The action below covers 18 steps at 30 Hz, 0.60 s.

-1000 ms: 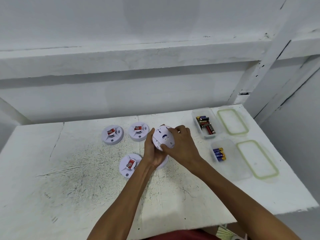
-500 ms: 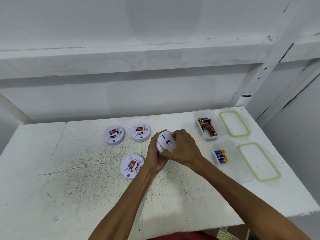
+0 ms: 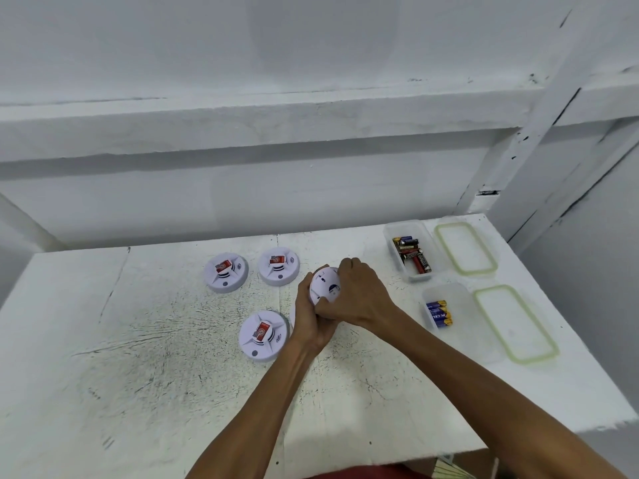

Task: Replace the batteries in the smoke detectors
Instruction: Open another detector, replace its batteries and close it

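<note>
1. The left hand's (image 3: 313, 318) fingers (image 3: 304, 288) are curled round the nine o'clock edge of a white smoke detector (image 3: 326, 285), gripping it.
2. The right hand's (image 3: 359, 295) fingers (image 3: 349, 264) are curled tight over the detector's twelve-to-three o'clock edge, and its thumb presses low on the face that is turned to the camera.
3. The held detector is tipped up on edge between both hands, near the middle of the white table (image 3: 138, 340). I cannot tell whether it touches the tabletop.
4. Just beside the hands, at eight o'clock, a second detector (image 3: 263, 335) lies flat with a red label on top.
5. At ten o'clock lies a third detector (image 3: 278, 266), and farther out the same way a fourth detector (image 3: 225, 273). Both lie flat with red labels up.
6. At two o'clock stands a clear tub (image 3: 392, 229) holding mixed dark and red batteries (image 3: 413, 254), with its green-rimmed lid (image 3: 465, 248) lying just beyond.
7. At three o'clock a second tub (image 3: 449, 292) holds blue batteries (image 3: 438, 313), and its lid (image 3: 515, 324) lies beside it, toward the table's edge.
</note>
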Motion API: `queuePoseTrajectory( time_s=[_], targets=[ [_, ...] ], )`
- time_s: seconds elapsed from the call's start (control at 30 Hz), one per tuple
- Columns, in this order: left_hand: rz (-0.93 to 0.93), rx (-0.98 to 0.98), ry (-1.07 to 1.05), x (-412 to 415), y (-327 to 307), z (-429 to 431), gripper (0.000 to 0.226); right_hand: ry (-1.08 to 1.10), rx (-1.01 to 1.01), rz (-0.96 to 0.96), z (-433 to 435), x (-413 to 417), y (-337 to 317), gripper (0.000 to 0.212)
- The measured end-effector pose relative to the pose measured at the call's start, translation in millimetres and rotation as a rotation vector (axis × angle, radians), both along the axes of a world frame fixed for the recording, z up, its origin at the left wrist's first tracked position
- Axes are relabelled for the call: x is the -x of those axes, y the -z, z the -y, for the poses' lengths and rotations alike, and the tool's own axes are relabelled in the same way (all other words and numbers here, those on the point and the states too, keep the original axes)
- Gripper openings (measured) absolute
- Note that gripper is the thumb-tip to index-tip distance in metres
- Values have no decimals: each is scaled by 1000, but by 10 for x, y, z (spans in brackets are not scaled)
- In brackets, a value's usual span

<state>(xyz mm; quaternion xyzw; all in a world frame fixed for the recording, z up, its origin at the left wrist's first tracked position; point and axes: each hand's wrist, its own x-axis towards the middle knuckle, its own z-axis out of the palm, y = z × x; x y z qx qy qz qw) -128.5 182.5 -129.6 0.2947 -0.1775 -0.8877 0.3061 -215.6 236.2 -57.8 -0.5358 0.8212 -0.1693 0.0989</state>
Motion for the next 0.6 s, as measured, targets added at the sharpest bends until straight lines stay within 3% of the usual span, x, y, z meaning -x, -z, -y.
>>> queuePoseTrajectory(
  time_s=[0.6],
  targets=[
    [65,-105,60,39,44,-75,44,-135,-101,-44,-46,123,-21,57]
  ],
)
